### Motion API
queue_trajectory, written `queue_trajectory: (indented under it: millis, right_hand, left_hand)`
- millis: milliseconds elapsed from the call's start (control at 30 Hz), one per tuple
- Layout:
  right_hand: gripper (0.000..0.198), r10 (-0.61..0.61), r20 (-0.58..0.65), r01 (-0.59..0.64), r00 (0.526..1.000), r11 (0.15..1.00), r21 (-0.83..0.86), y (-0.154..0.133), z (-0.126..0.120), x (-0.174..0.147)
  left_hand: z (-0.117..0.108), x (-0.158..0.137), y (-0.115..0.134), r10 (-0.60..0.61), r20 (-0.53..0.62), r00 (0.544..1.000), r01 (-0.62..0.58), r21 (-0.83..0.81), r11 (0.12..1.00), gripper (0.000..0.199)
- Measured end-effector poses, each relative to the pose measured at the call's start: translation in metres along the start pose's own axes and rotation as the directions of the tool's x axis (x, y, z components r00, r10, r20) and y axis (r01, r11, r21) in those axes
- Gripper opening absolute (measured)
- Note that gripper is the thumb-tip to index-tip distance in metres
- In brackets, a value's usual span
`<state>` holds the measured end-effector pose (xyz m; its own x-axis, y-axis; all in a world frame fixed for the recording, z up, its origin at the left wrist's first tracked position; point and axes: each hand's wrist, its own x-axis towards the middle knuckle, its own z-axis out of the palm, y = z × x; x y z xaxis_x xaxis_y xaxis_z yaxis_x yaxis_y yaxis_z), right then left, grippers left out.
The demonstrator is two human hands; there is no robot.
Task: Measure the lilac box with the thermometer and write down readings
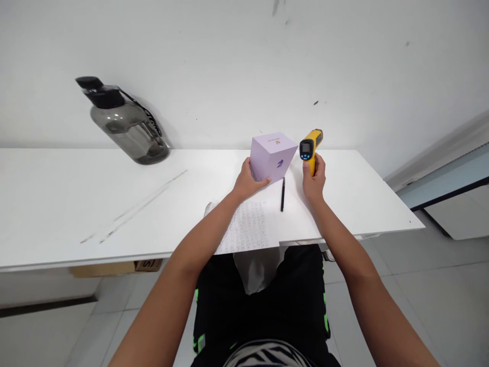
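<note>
My left hand is closed around the lower left part of a light purple box, which is tilted above the white table. A small dark purple logo shows on its front face and a gold mark on its top. To the right, my right hand grips the handle of a yellow and black infrared thermometer, its small screen and blue buttons facing me. Between the hands a black pen lies on the table. A sheet of bubble wrap lies under my left forearm.
A large grey see-through water bottle with a black lid stands at the back left against the white wall. The white table ends at a slanted right edge. Below its front edge, a cardboard box shows at the left.
</note>
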<state>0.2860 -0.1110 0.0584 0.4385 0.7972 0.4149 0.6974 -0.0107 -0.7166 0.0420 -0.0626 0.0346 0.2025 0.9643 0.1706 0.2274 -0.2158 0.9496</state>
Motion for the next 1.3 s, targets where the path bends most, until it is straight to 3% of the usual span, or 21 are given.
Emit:
queue_trajectory:
  millis: [167,600,800,1033,1300]
  right_hand:
    - [0.074,-0.085,-0.029,0.083,0.996,0.996,-0.044,0.000,0.000,-0.003]
    - [0.072,0.089,-0.142,-0.065,0.986,0.984,0.166,-0.010,-0.004,0.002]
    - [0.071,0.112,-0.152,-0.080,0.982,0.977,0.198,-0.005,-0.002,0.004]
    - [0.076,-0.013,-0.142,0.013,0.990,1.000,-0.003,0.000,0.000,0.003]
    - [0.073,0.000,-0.126,0.005,0.992,0.999,0.038,-0.004,-0.001,0.002]
  left_hand:
    - [0.000,-0.001,0.002,0.002,0.005,1.000,-0.002,0.001,1.000,0.113]
    - [-0.002,-0.002,0.004,0.000,0.013,1.000,0.000,0.013,1.000,0.109]
    - [-0.002,-0.004,0.008,-0.007,0.013,1.000,0.007,0.016,1.000,0.109]
    - [-0.002,-0.004,0.011,-0.013,0.016,1.000,0.012,0.021,1.000,0.108]
    - [-0.001,-0.003,0.006,0.005,0.014,1.000,-0.005,0.012,1.000,0.107]
